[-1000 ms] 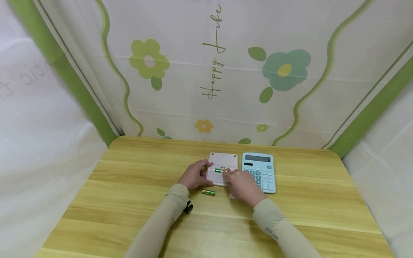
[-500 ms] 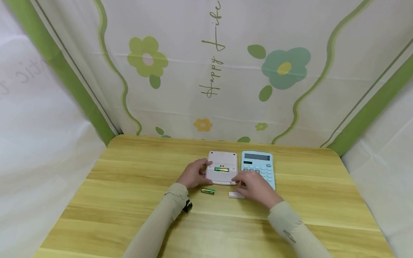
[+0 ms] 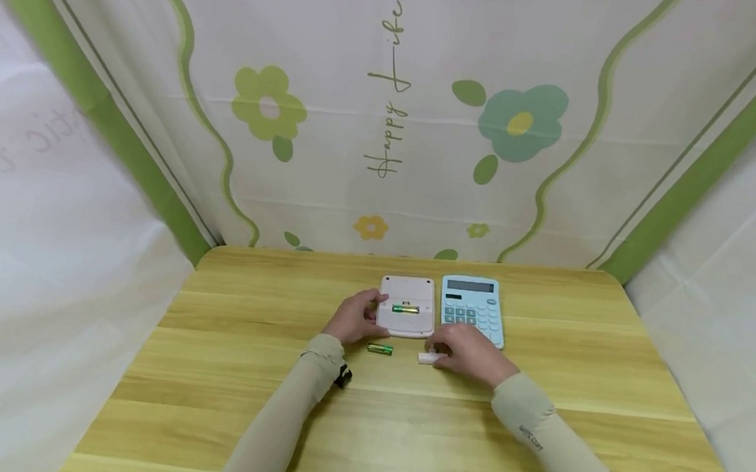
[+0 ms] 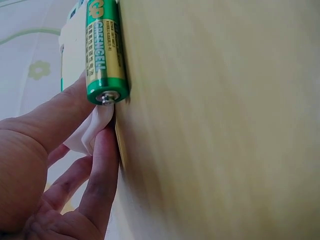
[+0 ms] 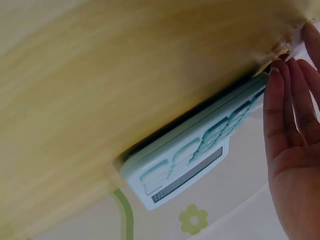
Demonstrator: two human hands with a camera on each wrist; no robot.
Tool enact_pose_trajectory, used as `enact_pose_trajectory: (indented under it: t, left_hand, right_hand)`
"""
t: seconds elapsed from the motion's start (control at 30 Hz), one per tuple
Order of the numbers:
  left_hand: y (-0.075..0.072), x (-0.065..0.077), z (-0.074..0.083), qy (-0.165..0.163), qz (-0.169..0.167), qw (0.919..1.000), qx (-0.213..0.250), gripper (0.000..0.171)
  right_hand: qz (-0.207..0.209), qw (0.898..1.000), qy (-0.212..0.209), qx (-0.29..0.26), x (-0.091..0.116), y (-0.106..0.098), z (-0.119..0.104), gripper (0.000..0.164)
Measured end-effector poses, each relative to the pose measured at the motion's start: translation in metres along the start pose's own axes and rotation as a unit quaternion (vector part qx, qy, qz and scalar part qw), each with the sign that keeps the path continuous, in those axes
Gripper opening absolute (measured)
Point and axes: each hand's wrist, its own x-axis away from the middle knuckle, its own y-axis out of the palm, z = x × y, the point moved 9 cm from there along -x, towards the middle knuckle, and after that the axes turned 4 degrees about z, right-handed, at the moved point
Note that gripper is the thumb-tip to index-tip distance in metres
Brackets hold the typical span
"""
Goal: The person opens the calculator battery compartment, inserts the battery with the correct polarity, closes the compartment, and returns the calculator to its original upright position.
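Observation:
A pale pink calculator (image 3: 407, 286) lies face down near the table's far edge. Its left side is held by my left hand (image 3: 353, 318), thumb at the near corner. One green-and-gold battery (image 3: 405, 309) lies across the battery compartment on its back. A second battery (image 3: 380, 349) rests loose on the table in front of it; the left wrist view shows this battery (image 4: 105, 50) close up beside the left fingers (image 4: 102, 170). My right hand (image 3: 472, 353) pinches a small white battery cover (image 3: 427, 358), partly hidden by the fingers, right of the loose battery.
A light blue calculator (image 3: 472, 295) lies face up just right of the pink one, its lower part behind the right hand. The wooden table (image 3: 403, 430) ends at the back against a white floral curtain (image 3: 328, 188).
My right hand has released the battery in the compartment, moved right and toward me, and taken hold of the battery cover. The left hand keeps its hold on the pink calculator.

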Motion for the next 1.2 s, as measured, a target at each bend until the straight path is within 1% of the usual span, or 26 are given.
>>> enact_pose_trajectory:
  t: [0.1,0.23,0.33,0.4,0.47,0.6,0.73,0.9,1.0,1.1,1.2]
  left_hand:
    - [-0.001,0.000,0.000,-0.006,0.004,1.0000,-0.003,0.063]
    - [-0.001,0.001,0.002,-0.003,0.005,1.0000,-0.004,0.062]
    - [-0.002,0.002,0.004,0.001,0.005,1.0000,-0.003,0.061]
    - [-0.002,0.002,0.004,-0.001,0.006,1.0000,-0.001,0.061]
    - [-0.002,0.002,0.004,-0.004,0.007,1.0000,-0.001,0.062]
    - [-0.001,0.002,0.003,-0.006,0.006,1.0000,0.002,0.063]
    - [0.001,0.001,0.002,-0.004,0.004,1.0000,0.000,0.062]
    - [0.001,0.001,0.002,-0.002,0.005,1.0000,-0.001,0.062]
    - [0.001,0.002,0.003,-0.002,0.006,1.0000,0.000,0.063]
    - [0.001,0.002,0.003,-0.001,0.006,1.0000,0.001,0.063]
    - [0.001,0.002,0.003,0.000,0.004,1.0000,-0.001,0.063]
  right_hand:
    - [0.004,1.000,-0.008,0.002,-0.001,0.000,-0.001,0.024]
    - [0.000,1.000,0.000,-0.008,-0.002,0.002,0.002,0.021]
    - [-0.003,1.000,0.008,-0.030,-0.001,0.001,0.004,0.019]
    - [-0.001,0.999,0.005,-0.046,0.000,0.000,0.004,0.016]
    - [0.005,0.998,-0.003,-0.059,0.001,-0.003,0.004,0.013]
    - [0.020,0.997,-0.027,-0.067,0.002,-0.008,0.002,0.008]
    - [0.030,0.996,-0.040,-0.080,0.002,-0.011,0.001,0.007]
    - [0.039,0.994,-0.022,-0.096,0.002,-0.015,0.005,0.009]
    - [0.040,0.993,0.005,-0.113,0.001,-0.017,0.010,0.009]
    - [0.041,0.990,0.024,-0.133,0.001,-0.019,0.013,0.010]
    - [0.044,0.989,0.023,-0.138,0.000,-0.022,0.014,0.011]
